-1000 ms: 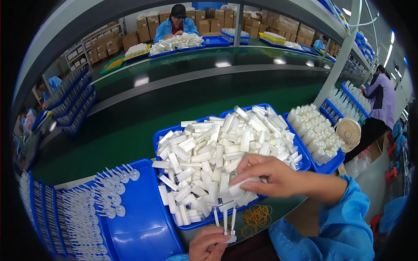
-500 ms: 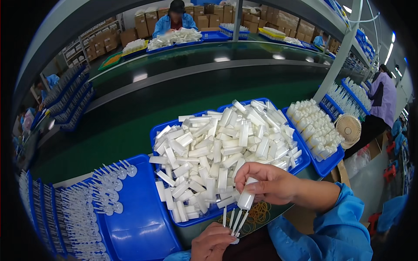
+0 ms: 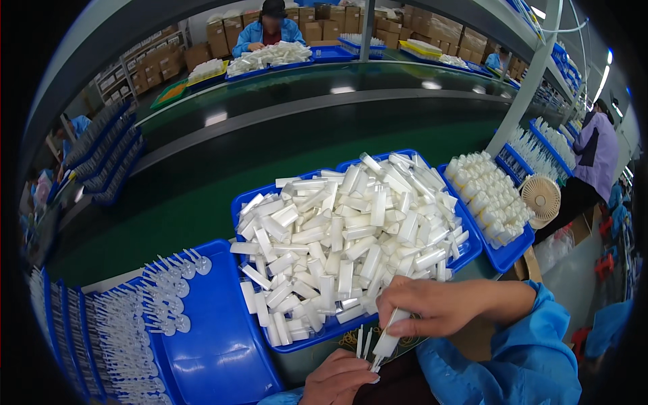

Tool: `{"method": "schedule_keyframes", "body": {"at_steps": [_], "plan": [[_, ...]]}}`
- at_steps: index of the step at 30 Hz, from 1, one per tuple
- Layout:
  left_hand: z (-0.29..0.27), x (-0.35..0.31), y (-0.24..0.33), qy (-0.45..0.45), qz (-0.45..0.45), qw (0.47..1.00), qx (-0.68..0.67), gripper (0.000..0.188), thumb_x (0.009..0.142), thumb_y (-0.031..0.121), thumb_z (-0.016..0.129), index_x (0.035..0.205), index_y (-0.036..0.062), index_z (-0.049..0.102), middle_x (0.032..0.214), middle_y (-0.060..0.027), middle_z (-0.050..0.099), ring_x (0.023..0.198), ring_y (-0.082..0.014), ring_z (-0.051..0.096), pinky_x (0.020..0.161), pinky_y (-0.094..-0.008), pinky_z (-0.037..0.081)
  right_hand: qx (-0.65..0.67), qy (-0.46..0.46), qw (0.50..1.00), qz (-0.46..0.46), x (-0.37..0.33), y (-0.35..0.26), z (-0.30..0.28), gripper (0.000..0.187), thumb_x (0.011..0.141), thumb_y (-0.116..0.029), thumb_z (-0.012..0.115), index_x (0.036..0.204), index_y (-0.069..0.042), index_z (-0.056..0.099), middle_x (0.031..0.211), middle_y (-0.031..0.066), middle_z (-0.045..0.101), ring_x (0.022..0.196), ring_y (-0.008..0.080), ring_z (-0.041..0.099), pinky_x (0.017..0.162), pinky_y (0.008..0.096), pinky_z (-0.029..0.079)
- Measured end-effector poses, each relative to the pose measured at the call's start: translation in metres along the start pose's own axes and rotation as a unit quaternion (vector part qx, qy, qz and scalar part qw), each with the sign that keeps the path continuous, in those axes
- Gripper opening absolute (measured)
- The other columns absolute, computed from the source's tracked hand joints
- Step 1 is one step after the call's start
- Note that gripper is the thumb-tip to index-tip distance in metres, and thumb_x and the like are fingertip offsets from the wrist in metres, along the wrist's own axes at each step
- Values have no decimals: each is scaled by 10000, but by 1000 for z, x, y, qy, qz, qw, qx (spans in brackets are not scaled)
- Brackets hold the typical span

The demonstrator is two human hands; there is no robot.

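Observation:
My right hand (image 3: 432, 304) pinches a small white block-shaped piece (image 3: 390, 343) with clear edges, tilted, its lower end pointing at my left hand. Closed around the bottom of several thin white rods (image 3: 364, 343) is my left hand (image 3: 336, 378); the rods stick up between the two hands. The white piece's lower end meets the rods close to my left fingers; how far it sits over them I cannot tell. Just beyond my hands, a heap of similar white pieces (image 3: 337, 236) fills blue trays (image 3: 241, 223).
On the left, a blue tray (image 3: 219, 358) holds clear stemmed parts with round bases (image 3: 179, 287). To the right stand a tray of bundled white pieces (image 3: 486, 196) and a beige fan (image 3: 541, 201). Rubber bands (image 3: 347, 339) lie by my hands. A co-worker (image 3: 270, 30) sits across the green belt.
My right hand has moved down and slightly right, bringing the white piece lower along the rods toward my left hand. My left hand has shifted slightly right and down.

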State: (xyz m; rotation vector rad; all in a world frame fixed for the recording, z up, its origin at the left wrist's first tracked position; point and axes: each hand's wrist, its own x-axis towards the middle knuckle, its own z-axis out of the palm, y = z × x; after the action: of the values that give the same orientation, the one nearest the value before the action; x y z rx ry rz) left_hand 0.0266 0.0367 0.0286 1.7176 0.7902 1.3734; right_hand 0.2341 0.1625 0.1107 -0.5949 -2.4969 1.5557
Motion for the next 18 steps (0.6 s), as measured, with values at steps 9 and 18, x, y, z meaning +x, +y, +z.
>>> {"method": "schedule_keyframes", "body": {"at_steps": [9, 18], "plan": [[7, -11, 5, 135, -72, 988, -37, 186, 792, 1, 624, 946, 32, 523, 1066, -146, 461, 955, -228, 504, 807, -339, 427, -112, 1, 982, -154, 24, -3, 28, 145, 886, -191, 536, 970, -78, 504, 926, 58, 523, 913, 234, 492, 790, 364, 320], [12, -10, 1, 193, -101, 972, -91, 227, 795, -13, 611, 976, 48, 488, 1315, -182, 361, 1152, -268, 443, 969, -378, 353, -599, -20, 797, 70, 147, 25, -54, 256, 747, -71, 608, 994, -4, 596, 911, 140, 626, 881, 288, 594, 726, 386, 511]]}}
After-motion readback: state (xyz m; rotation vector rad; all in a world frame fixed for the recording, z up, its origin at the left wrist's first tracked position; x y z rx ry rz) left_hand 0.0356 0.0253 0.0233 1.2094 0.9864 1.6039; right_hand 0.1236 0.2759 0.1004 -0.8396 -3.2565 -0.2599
